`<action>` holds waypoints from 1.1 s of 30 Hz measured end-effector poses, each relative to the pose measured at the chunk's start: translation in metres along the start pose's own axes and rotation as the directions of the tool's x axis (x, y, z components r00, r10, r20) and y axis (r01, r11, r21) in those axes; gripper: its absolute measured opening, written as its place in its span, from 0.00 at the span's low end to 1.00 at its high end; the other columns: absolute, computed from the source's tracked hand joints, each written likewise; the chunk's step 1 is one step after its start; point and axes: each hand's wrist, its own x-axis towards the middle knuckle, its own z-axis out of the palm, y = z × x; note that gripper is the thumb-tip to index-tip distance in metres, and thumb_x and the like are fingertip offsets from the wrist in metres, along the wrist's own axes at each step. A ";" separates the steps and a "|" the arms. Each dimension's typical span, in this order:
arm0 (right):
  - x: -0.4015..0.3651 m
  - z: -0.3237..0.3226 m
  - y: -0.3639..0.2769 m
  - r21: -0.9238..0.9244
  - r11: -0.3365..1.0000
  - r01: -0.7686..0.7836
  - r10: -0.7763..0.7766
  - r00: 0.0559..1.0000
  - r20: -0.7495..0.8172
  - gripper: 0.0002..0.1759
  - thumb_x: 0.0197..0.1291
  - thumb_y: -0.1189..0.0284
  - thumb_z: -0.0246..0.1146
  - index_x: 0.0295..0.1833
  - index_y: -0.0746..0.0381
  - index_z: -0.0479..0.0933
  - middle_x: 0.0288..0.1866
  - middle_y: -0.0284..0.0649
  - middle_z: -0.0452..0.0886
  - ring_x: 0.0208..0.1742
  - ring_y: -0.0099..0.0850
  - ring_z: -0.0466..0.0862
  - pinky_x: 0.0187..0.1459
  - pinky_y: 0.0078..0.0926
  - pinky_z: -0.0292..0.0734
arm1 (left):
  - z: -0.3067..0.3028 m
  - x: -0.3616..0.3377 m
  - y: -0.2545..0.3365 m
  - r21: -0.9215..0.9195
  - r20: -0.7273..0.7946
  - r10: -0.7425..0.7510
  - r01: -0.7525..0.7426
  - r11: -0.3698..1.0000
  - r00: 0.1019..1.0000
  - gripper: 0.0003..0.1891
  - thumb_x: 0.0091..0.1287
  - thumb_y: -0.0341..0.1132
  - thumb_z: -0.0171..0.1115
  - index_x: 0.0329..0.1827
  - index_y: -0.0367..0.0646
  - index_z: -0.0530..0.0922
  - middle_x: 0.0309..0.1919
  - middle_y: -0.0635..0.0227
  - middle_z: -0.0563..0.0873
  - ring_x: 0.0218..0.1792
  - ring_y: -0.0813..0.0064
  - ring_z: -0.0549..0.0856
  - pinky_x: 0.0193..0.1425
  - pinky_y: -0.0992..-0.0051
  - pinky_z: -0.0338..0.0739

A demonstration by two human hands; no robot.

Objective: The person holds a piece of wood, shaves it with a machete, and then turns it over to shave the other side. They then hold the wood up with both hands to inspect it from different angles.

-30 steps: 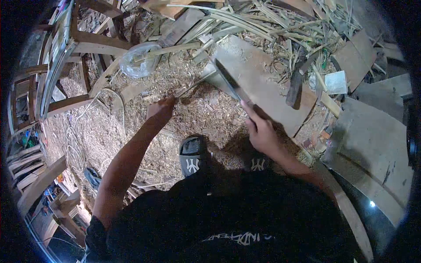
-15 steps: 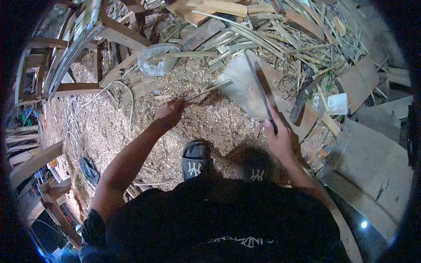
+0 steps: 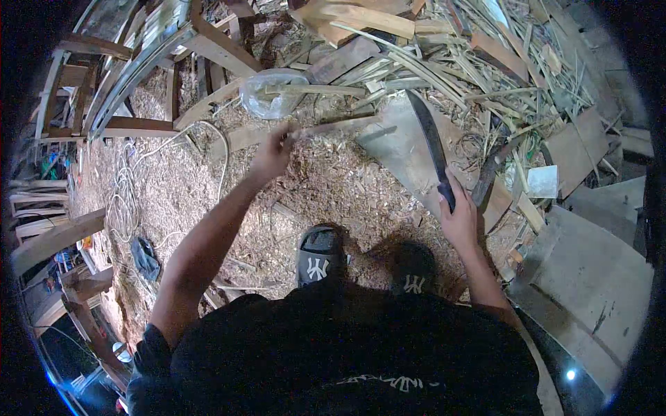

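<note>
In my right hand (image 3: 460,218) is a machete (image 3: 431,136), gripped by its dark handle. Its long dark blade points forward and away from me, above a pale flat board (image 3: 390,149) on the ground. My left hand (image 3: 270,157), smeared by motion, is closed on one end of a thin wooden stick (image 3: 338,126). The stick reaches to the right, nearly level, and its far end comes close to the board's left side. A gap separates the stick from the blade.
Wood shavings (image 3: 326,180) cover the ground around my sandals (image 3: 320,256). A heap of split strips and offcuts (image 3: 458,76) lies ahead. A wooden frame (image 3: 139,128), a clear plastic bag (image 3: 267,97) and coiled cord (image 3: 123,208) are at left; large panels (image 3: 583,277) at right.
My left hand has moved forward with the stick, which now lies flatter across the view. The machete has turned to show more of its blade side. The whole view has shifted slightly.
</note>
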 end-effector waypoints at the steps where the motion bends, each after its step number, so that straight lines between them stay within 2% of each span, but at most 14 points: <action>1: -0.001 0.005 0.008 -0.003 1.000 0.013 -0.013 1.000 -0.015 0.33 0.65 0.76 0.64 0.76 0.52 0.68 0.60 0.56 0.81 0.61 0.52 0.82 0.63 0.42 0.75 | -0.009 0.010 -0.001 -0.031 -0.011 0.025 -0.026 0.999 1.000 0.13 0.77 0.38 0.59 0.55 0.36 0.79 0.36 0.55 0.86 0.34 0.65 0.84 0.42 0.65 0.79; 3: 0.000 0.008 0.014 -0.008 1.000 0.025 -0.025 0.999 -0.031 0.34 0.64 0.77 0.64 0.76 0.52 0.69 0.59 0.56 0.82 0.60 0.53 0.82 0.62 0.43 0.75 | -0.028 0.031 0.006 -0.062 -0.023 0.050 -0.051 0.997 0.998 0.14 0.76 0.36 0.60 0.56 0.36 0.79 0.39 0.53 0.87 0.36 0.64 0.85 0.43 0.64 0.79; 5: 0.003 0.008 0.016 -0.045 0.999 0.030 -0.031 0.999 -0.018 0.33 0.64 0.77 0.65 0.75 0.52 0.70 0.59 0.55 0.82 0.60 0.52 0.83 0.62 0.41 0.76 | -0.051 0.052 0.023 0.116 0.057 -0.087 0.080 0.990 0.995 0.14 0.73 0.34 0.62 0.57 0.36 0.78 0.42 0.49 0.87 0.38 0.57 0.86 0.46 0.61 0.79; 6: 0.003 0.008 0.018 -0.045 0.999 0.030 -0.031 0.999 -0.019 0.33 0.64 0.77 0.65 0.75 0.52 0.70 0.59 0.55 0.82 0.60 0.52 0.83 0.62 0.41 0.76 | -0.055 0.059 0.018 0.115 0.057 -0.086 0.079 0.990 0.995 0.14 0.73 0.34 0.62 0.57 0.36 0.78 0.42 0.49 0.87 0.38 0.57 0.86 0.46 0.61 0.79; 8: 0.004 0.010 0.021 -0.065 0.996 0.054 -0.056 0.998 -0.028 0.33 0.64 0.77 0.64 0.75 0.52 0.70 0.59 0.55 0.82 0.61 0.51 0.83 0.62 0.40 0.76 | -0.063 0.075 0.007 0.304 0.041 0.161 -0.165 0.938 0.986 0.14 0.71 0.32 0.63 0.56 0.36 0.79 0.43 0.48 0.86 0.41 0.51 0.86 0.48 0.58 0.79; 12: 0.004 0.005 0.014 -0.020 0.998 0.052 -0.052 0.999 -0.013 0.33 0.64 0.78 0.64 0.75 0.53 0.70 0.60 0.55 0.81 0.61 0.50 0.83 0.62 0.40 0.76 | -0.063 0.094 -0.006 0.307 0.042 0.252 -0.253 0.917 0.967 0.13 0.70 0.32 0.64 0.56 0.39 0.81 0.42 0.47 0.85 0.43 0.46 0.84 0.50 0.56 0.78; 16: 0.005 0.006 0.017 -0.003 1.000 0.022 -0.022 0.999 0.032 0.33 0.65 0.77 0.63 0.76 0.54 0.68 0.63 0.56 0.79 0.62 0.53 0.81 0.62 0.42 0.76 | -0.064 0.103 0.001 0.283 0.130 0.115 -0.148 0.947 0.985 0.14 0.70 0.34 0.65 0.57 0.44 0.83 0.42 0.52 0.84 0.46 0.46 0.83 0.53 0.56 0.77; 18: 0.006 0.006 0.018 -0.015 1.000 0.013 -0.013 0.999 0.050 0.34 0.65 0.75 0.64 0.77 0.54 0.66 0.65 0.58 0.77 0.62 0.56 0.80 0.63 0.45 0.77 | -0.067 0.106 0.001 0.519 0.191 0.212 -0.282 0.807 0.958 0.15 0.69 0.37 0.66 0.58 0.49 0.84 0.46 0.57 0.84 0.52 0.50 0.80 0.58 0.57 0.76; 22: 0.006 0.008 0.021 -0.022 0.999 0.049 -0.048 0.998 0.036 0.35 0.65 0.76 0.63 0.77 0.54 0.66 0.65 0.58 0.77 0.63 0.57 0.80 0.63 0.45 0.76 | -0.063 0.108 -0.003 0.642 0.127 0.269 -0.286 0.711 0.955 0.15 0.69 0.41 0.66 0.57 0.52 0.85 0.52 0.61 0.83 0.58 0.54 0.78 0.63 0.57 0.74; 24: 0.006 0.008 0.020 -0.025 0.997 0.069 -0.068 0.997 0.021 0.35 0.65 0.77 0.63 0.77 0.54 0.66 0.65 0.58 0.77 0.63 0.57 0.80 0.64 0.45 0.76 | -0.062 0.112 -0.004 0.668 0.152 0.357 -0.362 0.651 0.922 0.16 0.68 0.40 0.67 0.57 0.49 0.85 0.53 0.57 0.84 0.60 0.49 0.78 0.67 0.55 0.73; 25: 0.006 0.007 0.017 -0.025 0.998 0.061 -0.061 0.998 0.019 0.33 0.65 0.77 0.62 0.77 0.55 0.67 0.65 0.57 0.78 0.63 0.55 0.80 0.64 0.43 0.76 | -0.062 0.112 -0.004 0.668 0.151 0.357 -0.362 0.651 0.922 0.16 0.68 0.40 0.67 0.57 0.49 0.85 0.53 0.57 0.84 0.60 0.49 0.78 0.67 0.55 0.73; 27: 0.006 0.007 0.016 -0.026 0.998 0.052 -0.052 0.999 0.017 0.32 0.66 0.77 0.62 0.76 0.56 0.68 0.65 0.56 0.78 0.63 0.52 0.81 0.64 0.41 0.75 | -0.061 0.111 -0.003 0.601 0.206 0.190 -0.277 0.750 0.960 0.14 0.70 0.42 0.64 0.57 0.54 0.85 0.59 0.64 0.80 0.62 0.54 0.77 0.65 0.55 0.74; 31: 0.007 0.009 0.021 -0.025 0.999 0.048 -0.048 0.999 0.010 0.32 0.66 0.75 0.62 0.76 0.55 0.68 0.64 0.55 0.79 0.62 0.52 0.81 0.63 0.41 0.76 | -0.056 0.111 0.003 0.622 0.211 0.188 -0.280 0.731 0.959 0.15 0.69 0.40 0.64 0.58 0.53 0.85 0.57 0.62 0.82 0.62 0.53 0.78 0.64 0.56 0.76; 33: 0.006 0.008 0.020 -0.022 0.998 0.063 -0.063 0.998 0.004 0.32 0.67 0.75 0.62 0.76 0.54 0.68 0.64 0.55 0.79 0.62 0.52 0.82 0.63 0.41 0.76 | -0.056 0.113 0.005 0.563 0.239 0.086 -0.211 0.799 0.967 0.15 0.69 0.39 0.64 0.58 0.52 0.85 0.54 0.58 0.84 0.57 0.52 0.81 0.61 0.57 0.78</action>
